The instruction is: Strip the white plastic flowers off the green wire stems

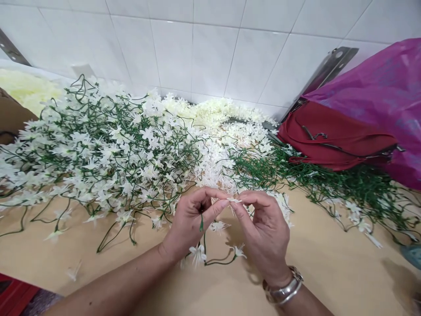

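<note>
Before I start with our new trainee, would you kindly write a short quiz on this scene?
1. Multiple choice: on which of the person's own sides is the shiny silver metal bracelet worn?
A. Left
B. Right
2. True or false: in the picture, the red, soft-sided bag with a strap lies to the left of the large heap of white flowers on green stems.
3. Fill in: the left hand and the right hand meet at a small white flower piece, pinched with their ____.

Key:
1. B
2. False
3. Fingertips
</note>
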The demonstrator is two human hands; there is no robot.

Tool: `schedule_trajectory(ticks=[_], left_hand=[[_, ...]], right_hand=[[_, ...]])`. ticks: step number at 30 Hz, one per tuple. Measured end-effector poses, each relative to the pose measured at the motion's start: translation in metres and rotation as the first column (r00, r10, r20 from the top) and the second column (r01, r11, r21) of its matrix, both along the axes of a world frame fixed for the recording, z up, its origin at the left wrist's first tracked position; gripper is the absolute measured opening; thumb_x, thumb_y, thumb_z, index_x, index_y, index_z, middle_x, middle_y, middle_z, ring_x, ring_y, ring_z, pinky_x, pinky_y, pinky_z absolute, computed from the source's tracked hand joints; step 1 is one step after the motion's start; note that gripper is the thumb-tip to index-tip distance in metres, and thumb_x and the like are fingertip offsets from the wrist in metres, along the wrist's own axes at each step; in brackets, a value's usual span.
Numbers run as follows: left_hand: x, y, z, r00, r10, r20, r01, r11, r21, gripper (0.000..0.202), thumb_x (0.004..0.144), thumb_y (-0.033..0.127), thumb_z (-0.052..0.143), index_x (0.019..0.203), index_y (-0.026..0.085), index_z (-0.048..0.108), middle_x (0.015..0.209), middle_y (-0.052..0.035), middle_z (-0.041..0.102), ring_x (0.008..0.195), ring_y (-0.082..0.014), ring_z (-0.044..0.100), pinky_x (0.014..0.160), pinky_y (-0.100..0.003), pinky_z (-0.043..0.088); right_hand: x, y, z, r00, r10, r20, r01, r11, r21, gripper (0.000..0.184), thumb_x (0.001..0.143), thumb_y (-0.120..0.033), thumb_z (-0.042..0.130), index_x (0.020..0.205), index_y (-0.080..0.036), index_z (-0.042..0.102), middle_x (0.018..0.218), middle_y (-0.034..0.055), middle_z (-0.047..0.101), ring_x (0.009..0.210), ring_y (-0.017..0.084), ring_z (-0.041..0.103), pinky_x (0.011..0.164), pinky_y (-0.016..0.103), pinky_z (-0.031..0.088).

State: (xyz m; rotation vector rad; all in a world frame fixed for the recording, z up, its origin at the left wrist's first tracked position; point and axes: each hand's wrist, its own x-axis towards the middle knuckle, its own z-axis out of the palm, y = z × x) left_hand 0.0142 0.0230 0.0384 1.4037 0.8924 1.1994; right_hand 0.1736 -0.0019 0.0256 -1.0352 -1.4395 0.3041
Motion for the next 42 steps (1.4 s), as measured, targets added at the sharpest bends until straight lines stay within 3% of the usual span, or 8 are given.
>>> schedule_trajectory(ticks=[4,8,14,17,20,27,34,42], left_hand=[[0.002,0.003,-0.001,0.987,-0.054,0.150,0.088,0.970,-0.227,0.026,0.087,0.042,0.077,0.086,0.017,0.073,0.066,0.0017,0.057,0.060,-0.0096,0.046,0.055,-0.021,0.035],[0.005,0.007,-0.006,0.945,-0.078,0.317,0.188,0.924,-0.334,0.028,0.083,0.042,0.081,0.085,0.016,0.072,0.063,0.0036,0.058,0.053,-0.0060,0.044,0.053,-0.019,0.037],[0.004,0.009,-0.007,0.950,0.043,0.310,0.084,0.919,-0.384,0.028,0.082,0.041,0.083,0.083,0.017,0.070,0.059,0.0066,0.051,0.049,-0.0043,0.038,0.051,-0.018,0.035],[0.003,0.009,-0.006,0.955,0.086,0.282,0.016,0.941,-0.339,0.025,0.083,0.039,0.082,0.084,0.017,0.069,0.063,0.0060,0.053,0.053,-0.0050,0.039,0.053,-0.018,0.036],[0.003,0.009,-0.005,0.968,0.084,0.235,-0.018,0.964,-0.267,0.023,0.085,0.037,0.079,0.085,0.017,0.069,0.066,0.0050,0.054,0.056,-0.0058,0.040,0.055,-0.019,0.036],[0.003,0.005,-0.002,0.998,0.027,0.065,-0.018,0.991,-0.130,0.020,0.090,0.036,0.072,0.089,0.016,0.069,0.074,0.0002,0.063,0.061,-0.0094,0.047,0.057,-0.023,0.037],[0.002,0.005,-0.006,0.998,-0.002,-0.065,0.006,0.998,0.057,0.014,0.093,0.032,0.068,0.095,0.018,0.072,0.085,-0.0022,0.071,0.056,-0.0087,0.042,0.055,-0.025,0.033],[0.001,0.004,-0.007,0.992,-0.002,-0.127,0.024,0.985,0.170,0.011,0.095,0.028,0.066,0.092,0.019,0.072,0.076,-0.0001,0.069,0.054,-0.0084,0.041,0.054,-0.024,0.034]], right_hand=[[0.001,0.001,0.006,0.969,-0.111,0.219,0.091,0.991,0.100,0.023,0.089,-0.008,0.073,0.099,-0.027,0.067,0.098,0.0032,0.063,0.091,0.020,0.065,0.083,0.037,0.055],[0.004,0.003,0.009,0.901,-0.184,0.393,0.119,0.975,0.185,0.019,0.091,-0.008,0.070,0.100,-0.025,0.070,0.096,0.0037,0.066,0.087,0.019,0.066,0.080,0.036,0.055],[0.005,0.004,0.007,0.951,-0.083,0.296,0.085,0.996,0.008,0.010,0.094,-0.013,0.067,0.094,-0.022,0.067,0.101,0.0046,0.068,0.097,0.019,0.067,0.090,0.036,0.054],[0.001,0.001,0.010,0.999,-0.007,0.044,0.014,0.986,-0.168,0.008,0.093,-0.016,0.069,0.089,-0.023,0.067,0.094,0.0024,0.069,0.091,0.017,0.067,0.085,0.033,0.054],[-0.004,-0.001,0.014,0.978,0.014,-0.209,-0.082,0.943,-0.322,0.008,0.088,-0.021,0.075,0.088,-0.022,0.068,0.084,0.0001,0.070,0.077,0.015,0.065,0.075,0.030,0.055],[-0.005,0.002,0.017,0.860,0.066,-0.506,-0.304,0.862,-0.405,0.022,0.079,-0.025,0.085,0.085,-0.022,0.065,0.073,-0.0039,0.070,0.065,0.010,0.065,0.063,0.021,0.054],[-0.003,0.004,0.017,0.800,0.058,-0.597,-0.392,0.804,-0.447,0.030,0.078,-0.028,0.086,0.104,-0.023,0.072,0.072,-0.0044,0.070,0.064,0.010,0.063,0.065,0.022,0.053],[0.000,0.006,0.013,0.821,0.111,-0.560,-0.374,0.846,-0.380,0.005,0.083,-0.027,0.081,0.085,-0.024,0.077,0.070,-0.0033,0.066,0.067,0.011,0.057,0.068,0.025,0.048]])
